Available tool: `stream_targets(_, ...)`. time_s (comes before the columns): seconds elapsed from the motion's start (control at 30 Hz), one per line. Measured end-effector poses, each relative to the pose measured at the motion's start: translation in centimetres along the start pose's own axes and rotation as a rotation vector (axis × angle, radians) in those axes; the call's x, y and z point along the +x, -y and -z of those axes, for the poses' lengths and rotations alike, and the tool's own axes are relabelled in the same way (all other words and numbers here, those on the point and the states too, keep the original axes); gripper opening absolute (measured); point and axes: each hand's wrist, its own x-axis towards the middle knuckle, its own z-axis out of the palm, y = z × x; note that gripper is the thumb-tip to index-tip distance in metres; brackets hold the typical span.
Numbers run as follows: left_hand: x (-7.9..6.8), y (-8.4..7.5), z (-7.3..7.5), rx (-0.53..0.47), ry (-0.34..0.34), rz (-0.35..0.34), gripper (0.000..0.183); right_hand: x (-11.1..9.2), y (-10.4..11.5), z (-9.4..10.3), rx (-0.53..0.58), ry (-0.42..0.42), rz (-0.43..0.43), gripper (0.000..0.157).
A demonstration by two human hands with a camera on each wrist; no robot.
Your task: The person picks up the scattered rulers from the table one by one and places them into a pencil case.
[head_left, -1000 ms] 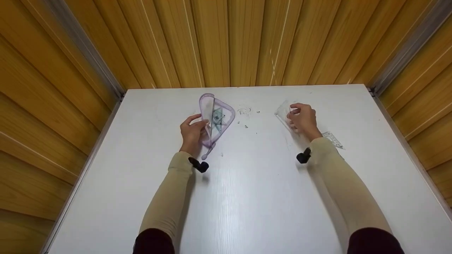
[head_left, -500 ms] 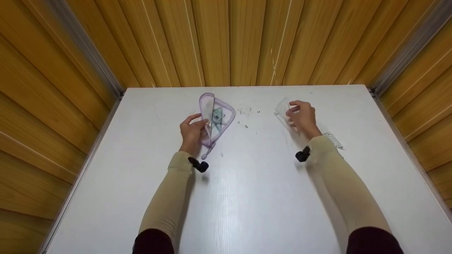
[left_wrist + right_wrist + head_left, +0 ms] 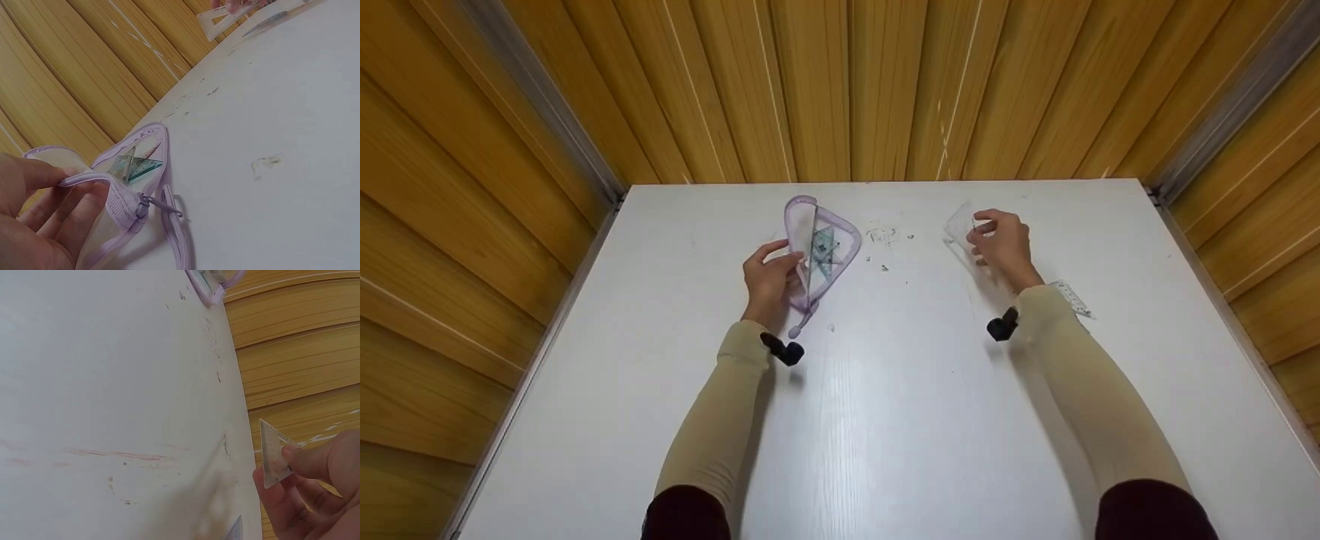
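My left hand (image 3: 769, 279) pinches the zipped edge of a lilac-trimmed see-through pouch (image 3: 799, 225), holding its mouth apart. In the left wrist view the zip pull (image 3: 163, 207) hangs beside the opening. Green-tinted set squares (image 3: 147, 168) show inside the pouch. Over the table's back right, my right hand (image 3: 1006, 251) pinches a clear set square (image 3: 272, 455) between thumb and fingers, raised above the surface. A second clear set square (image 3: 1071, 298) lies flat on the table, partly behind the right sleeve.
The white tabletop (image 3: 877, 420) carries dark marks and specks (image 3: 883, 237) between the hands. Wood-patterned panels (image 3: 881, 90) stand along the back and both sides. Black wrist cameras (image 3: 784, 350) sit on both cuffs.
My right hand has moved slightly up and toward the back with the clear set square. The left hand and the pouch stay practically where they were.
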Motion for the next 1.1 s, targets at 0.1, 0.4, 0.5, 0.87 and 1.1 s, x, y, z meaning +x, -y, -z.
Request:
stream_targets(0.1, 0.1, 0.0, 0.1, -0.002, -0.001, -0.002, 0.041, 0.1, 0.2, -0.1, 0.003, 0.006, -0.006, 0.044)
stream_targets(0.4, -0.1, 0.0, 0.2, -0.020, 0.007, 0.001, 0.043, 0.4, 0.9, -0.8, 0.029, 0.025, -0.035, 0.045)
stream_targets(0.5, -0.3, 0.1, 0.2, -0.034, 0.010, 0.009, 0.043, 0.6, 1.2, -1.2, 0.040, 0.035, -0.041, 0.046)
stream_targets(0.87, -0.2, 0.1, 0.0, -0.031, 0.008, -0.012, 0.042, 1.7, 2.5, -2.7, 0.096, 0.041, -0.007, 0.046)
stream_targets(1.1, -0.1, 0.1, -0.1, 0.007, 0.005, -0.019, 0.042, 2.4, 3.1, -4.1, 0.133, 0.056, -0.012, 0.045)
